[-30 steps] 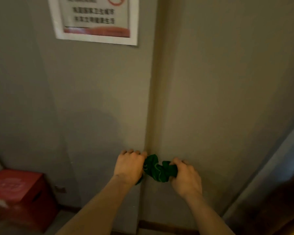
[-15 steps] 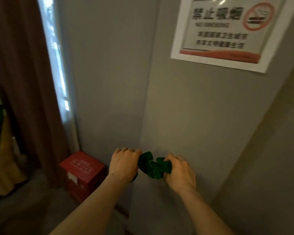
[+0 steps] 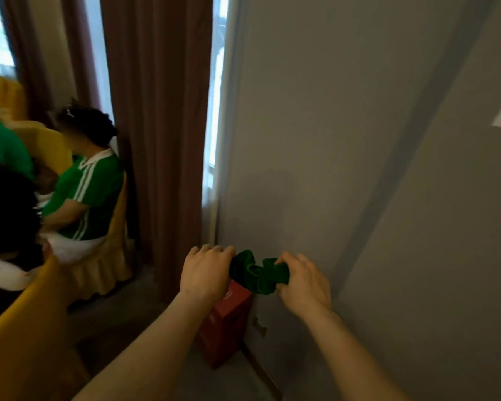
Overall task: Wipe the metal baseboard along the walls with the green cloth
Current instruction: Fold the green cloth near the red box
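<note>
A crumpled green cloth [image 3: 258, 272] is stretched between my two hands at chest height in front of a grey wall. My left hand [image 3: 204, 272] grips its left end with fingers curled. My right hand [image 3: 304, 280] pinches its right end. Far below, a dark baseboard strip [image 3: 261, 369] runs along the foot of the wall, partly hidden behind a red box. Neither hand is near it.
A red box [image 3: 224, 322] stands on the floor against the wall, beside a low wall socket [image 3: 260, 326]. Brown curtains [image 3: 156, 125] hang left of the wall corner. Seated people [image 3: 84, 186] in green shirts fill yellow chairs [image 3: 104, 264] at left.
The view has swung left: the sign has slid off to the right edge, curtains and seated people have come into view. Both hands keep the same hold on the cloth.
</note>
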